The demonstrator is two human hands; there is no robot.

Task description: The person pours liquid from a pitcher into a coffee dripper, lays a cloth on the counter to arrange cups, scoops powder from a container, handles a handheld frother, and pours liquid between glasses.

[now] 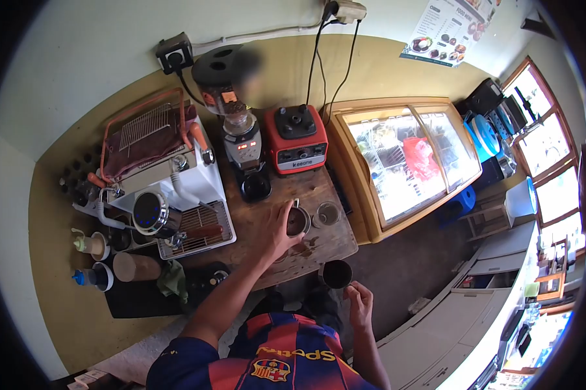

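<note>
On the wooden counter (267,250) stands a metal cup (297,222) with something brown inside. My left hand (281,233) is closed round its left side, fingers and thumb against the wall. Just right of it sits a clear glass (327,214). My right hand (358,300) pinches the handle of a dark round cup (336,274), held in front of the counter's edge. A grinder (245,153) with a lit display and a black cup (256,186) below it stand behind my left hand.
An espresso machine (208,170) with a drip tray (199,233) fills the left. A red blender base (297,146) stands at the back, beside a wood-framed glass display case (364,221). White cabinets (449,318) line the right. A green cloth (172,281) lies front left.
</note>
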